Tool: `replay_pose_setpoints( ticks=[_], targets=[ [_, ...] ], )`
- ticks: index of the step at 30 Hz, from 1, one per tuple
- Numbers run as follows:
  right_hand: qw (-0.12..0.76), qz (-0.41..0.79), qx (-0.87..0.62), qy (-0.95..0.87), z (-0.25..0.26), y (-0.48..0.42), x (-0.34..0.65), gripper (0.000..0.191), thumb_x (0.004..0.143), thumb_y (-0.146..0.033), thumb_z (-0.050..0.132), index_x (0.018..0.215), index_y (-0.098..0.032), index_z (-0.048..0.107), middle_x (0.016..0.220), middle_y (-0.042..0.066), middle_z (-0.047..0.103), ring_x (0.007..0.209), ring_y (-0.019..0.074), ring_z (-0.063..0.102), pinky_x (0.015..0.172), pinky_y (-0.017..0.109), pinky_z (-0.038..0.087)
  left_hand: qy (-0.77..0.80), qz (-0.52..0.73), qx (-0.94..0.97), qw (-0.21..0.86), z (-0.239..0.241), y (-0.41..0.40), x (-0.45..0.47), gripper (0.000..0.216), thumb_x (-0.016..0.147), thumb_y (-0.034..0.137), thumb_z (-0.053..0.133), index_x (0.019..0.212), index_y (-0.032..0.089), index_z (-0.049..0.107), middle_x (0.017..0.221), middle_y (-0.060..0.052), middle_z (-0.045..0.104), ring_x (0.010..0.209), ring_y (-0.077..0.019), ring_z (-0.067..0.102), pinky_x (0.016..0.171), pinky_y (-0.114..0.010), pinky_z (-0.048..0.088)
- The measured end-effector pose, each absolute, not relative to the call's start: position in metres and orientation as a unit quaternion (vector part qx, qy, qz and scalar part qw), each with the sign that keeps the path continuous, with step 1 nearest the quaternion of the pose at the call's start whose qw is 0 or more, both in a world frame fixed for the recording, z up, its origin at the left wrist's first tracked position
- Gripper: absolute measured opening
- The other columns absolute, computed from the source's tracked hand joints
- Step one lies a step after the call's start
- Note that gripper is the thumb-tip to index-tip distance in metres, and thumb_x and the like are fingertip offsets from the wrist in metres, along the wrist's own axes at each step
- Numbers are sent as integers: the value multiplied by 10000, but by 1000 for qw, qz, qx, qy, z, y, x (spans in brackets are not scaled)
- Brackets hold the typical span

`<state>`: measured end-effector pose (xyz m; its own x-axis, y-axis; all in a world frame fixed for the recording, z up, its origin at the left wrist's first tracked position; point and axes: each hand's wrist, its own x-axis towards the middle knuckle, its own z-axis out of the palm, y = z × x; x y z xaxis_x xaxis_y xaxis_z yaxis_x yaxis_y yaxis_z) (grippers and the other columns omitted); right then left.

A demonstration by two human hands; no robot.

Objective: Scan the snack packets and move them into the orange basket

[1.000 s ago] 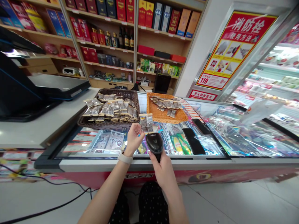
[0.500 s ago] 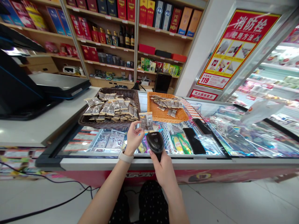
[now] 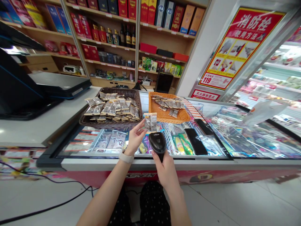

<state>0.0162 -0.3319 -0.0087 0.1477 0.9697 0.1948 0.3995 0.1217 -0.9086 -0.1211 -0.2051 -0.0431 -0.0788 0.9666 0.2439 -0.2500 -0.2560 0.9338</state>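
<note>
- Your right hand (image 3: pixel 166 172) is nearest to you, fingers wrapped around the handle of the black barcode scanner (image 3: pixel 157 142), whose head points up and away from you.
- Your left hand (image 3: pixel 135 138), with a white wristband (image 3: pixel 125 157) below it, pinches a small snack packet (image 3: pixel 150 121) by its left edge between thumb and fingertips.
- The packet is upright in the air, just above the scanner's head and over the glass lid of the chest freezer (image 3: pixel 211 163).
- Two flat black objects (image 3: pixel 195 142) lie on the glass to the right of your hands.
- Beyond the packet, a dark wicker basket (image 3: pixel 110 124) is heaped with similar packets; just to its right an orange basket (image 3: pixel 162 116) holds a few.
- To the left, a black till terminal (image 3: pixel 25 91) stands on the white counter.
- Farthest off are wooden shelves (image 3: pixel 164 39) of boxes and bottles and a red poster (image 3: pixel 235 53).
</note>
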Motion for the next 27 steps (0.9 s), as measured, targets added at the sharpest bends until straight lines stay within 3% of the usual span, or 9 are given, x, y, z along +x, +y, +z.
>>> replay_pose_setpoints(
  ticks=[15,20,22,27],
  targets=[
    [473,301,-592,-579,-6,-333,15,436,967,-462,559,1225,-133,681,1134,160,776,1097,345,715,887,374,530,371,638,478,476,-42,-205,-121,570,749,238,774,1312,219,681,1447,-96,602,1326,-269,556,1062,-358,506],
    [515,307,-570,-562,-16,-331,12,492,963,-544,553,1218,-149,699,1162,143,778,1173,338,684,914,350,530,367,654,465,471,-47,-201,-125,542,738,244,788,1274,216,709,1416,-119,625,1306,-282,580,1029,-377,534],
    [528,305,-568,-553,-21,-328,9,555,947,-588,558,1257,-144,684,1183,140,774,1172,342,687,919,347,533,366,666,451,468,-38,-198,-131,550,729,256,792,1271,214,715,1403,-123,635,1320,-290,571,1033,-380,528],
    [531,319,-550,-560,-28,-318,-5,532,929,-607,563,1122,-145,740,1039,134,806,1029,343,737,831,328,543,377,717,442,384,26,-175,-171,589,730,244,761,1313,191,693,1373,-119,657,1323,-282,569,1074,-369,480]
  ],
)
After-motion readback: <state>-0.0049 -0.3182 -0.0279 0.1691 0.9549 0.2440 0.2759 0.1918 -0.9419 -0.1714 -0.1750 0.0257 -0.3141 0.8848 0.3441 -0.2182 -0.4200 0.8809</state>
